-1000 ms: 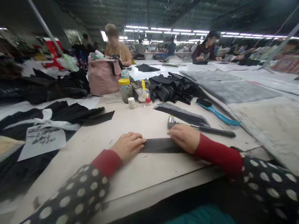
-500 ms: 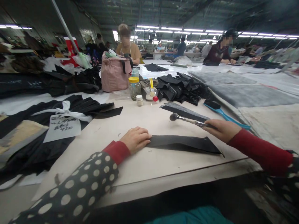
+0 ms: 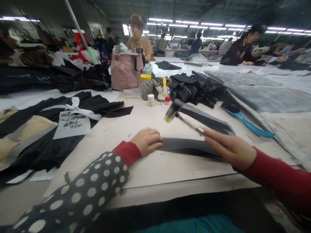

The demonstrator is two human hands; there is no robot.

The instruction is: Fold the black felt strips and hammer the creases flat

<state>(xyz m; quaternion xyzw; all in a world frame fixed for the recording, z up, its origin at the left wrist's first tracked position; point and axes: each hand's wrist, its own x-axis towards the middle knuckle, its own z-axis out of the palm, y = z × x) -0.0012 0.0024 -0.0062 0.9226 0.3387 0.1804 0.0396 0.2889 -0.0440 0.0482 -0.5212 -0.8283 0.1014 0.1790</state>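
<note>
My left hand (image 3: 147,141) lies palm down on the pale work board (image 3: 150,174). Its fingers are stretched out, with the tips touching the left end of a folded black strip (image 3: 184,147); the thumb is mostly hidden. A hammer (image 3: 188,123) is gripped by its handle in my right hand (image 3: 230,149), raised over the strip. The hammer's dark head, with a yellow-green face, is blurred and tilted down to the left. My right hand and wrist cover the strip's right end.
Behind the strip lies a grey-edged black piece (image 3: 206,118), with a blue-handled brush (image 3: 247,121) to its right. A yellow-lidded jar (image 3: 146,87), white bottle (image 3: 151,101) and pink bag (image 3: 126,69) stand farther back. Tied black pieces (image 3: 97,100) lie left. Two people work across the table.
The hammer has swung up, its head rising and turning left. My right hand has come nearer and leftward, now covering the strip's right end. My left hand stays on the strip; the whole view has shifted slightly.
</note>
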